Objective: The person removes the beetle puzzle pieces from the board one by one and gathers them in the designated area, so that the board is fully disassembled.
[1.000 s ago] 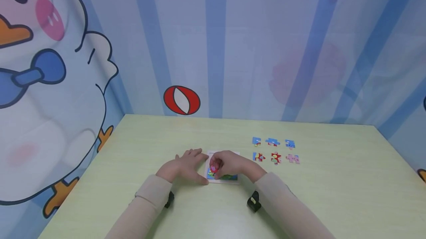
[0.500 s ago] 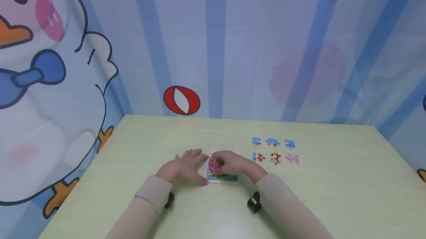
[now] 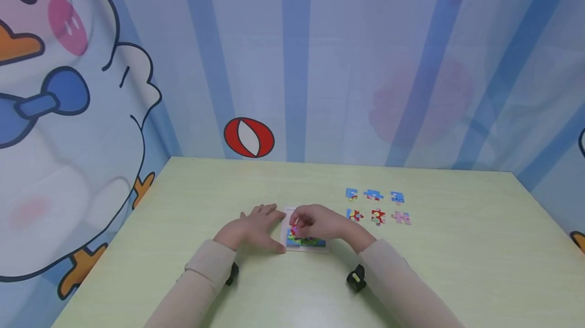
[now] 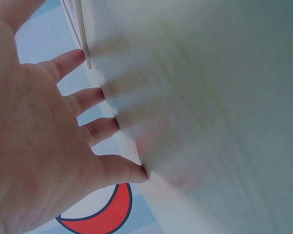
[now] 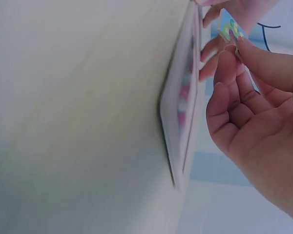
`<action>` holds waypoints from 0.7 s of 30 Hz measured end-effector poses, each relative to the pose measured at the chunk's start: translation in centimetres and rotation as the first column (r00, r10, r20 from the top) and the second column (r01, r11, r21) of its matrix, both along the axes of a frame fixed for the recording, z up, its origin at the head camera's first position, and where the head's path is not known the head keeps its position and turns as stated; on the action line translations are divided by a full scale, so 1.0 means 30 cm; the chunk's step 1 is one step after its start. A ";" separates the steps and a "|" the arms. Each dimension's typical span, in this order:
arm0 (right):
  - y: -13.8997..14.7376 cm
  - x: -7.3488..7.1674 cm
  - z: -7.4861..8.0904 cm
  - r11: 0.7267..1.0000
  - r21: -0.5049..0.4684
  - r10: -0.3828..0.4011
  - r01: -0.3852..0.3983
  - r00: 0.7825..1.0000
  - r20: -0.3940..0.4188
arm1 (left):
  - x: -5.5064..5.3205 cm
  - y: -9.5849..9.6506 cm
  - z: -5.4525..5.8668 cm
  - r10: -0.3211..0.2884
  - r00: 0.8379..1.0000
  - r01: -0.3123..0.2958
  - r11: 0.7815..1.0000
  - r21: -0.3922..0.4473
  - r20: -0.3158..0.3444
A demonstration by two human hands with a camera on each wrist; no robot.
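Six loose jigsaw pieces (image 3: 378, 216) are lying in two rows of three on a pale yellow bench (image 3: 480, 247); the row closer to the far edge is showing mostly blue, the other is mixing blue, red and pink. A flat, white-rimmed puzzle tray (image 5: 171, 131) is sitting to their left, roughly midway between the bench's left and right edges, with part of a colourful picture showing inside it. A person's right hand (image 3: 317, 224) is reaching over the tray, its grip pinching one small piece (image 5: 229, 27) — patterned blue, green and yellow — between thumb and index fingertip, above the tray's left part. The left hand (image 3: 256, 229) is resting its fingertips on the bench, its grip spread wide, index fingertip at the tray's left edge, thumb by its near left corner. Beige sleeves (image 3: 402, 282) are covering both forearms. Beyond the bench's far edge, a blue striped backdrop (image 3: 343, 64) is hanging, printed with a red and white ball (image 3: 249, 137) and, leftward, a large white bird (image 3: 100, 181).
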State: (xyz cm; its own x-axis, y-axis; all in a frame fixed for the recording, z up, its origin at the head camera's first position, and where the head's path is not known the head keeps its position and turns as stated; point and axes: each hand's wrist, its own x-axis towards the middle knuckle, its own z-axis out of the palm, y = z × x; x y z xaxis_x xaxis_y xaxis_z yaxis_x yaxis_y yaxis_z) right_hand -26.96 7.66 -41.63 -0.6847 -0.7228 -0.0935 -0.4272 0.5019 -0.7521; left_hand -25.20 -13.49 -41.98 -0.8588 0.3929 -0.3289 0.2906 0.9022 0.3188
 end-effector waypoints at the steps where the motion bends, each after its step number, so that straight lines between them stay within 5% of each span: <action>1: 0.009 0.003 0.006 1.000 -0.007 0.002 -0.002 1.000 -0.004 | 0.000 0.000 -0.001 0.001 1.000 -0.001 1.000 -0.002 -0.002; 21: 0.239 0.038 0.030 0.996 -0.057 -0.071 0.073 0.997 0.028 | 0.011 -0.001 -0.002 0.020 1.000 -0.019 1.000 0.015 -0.007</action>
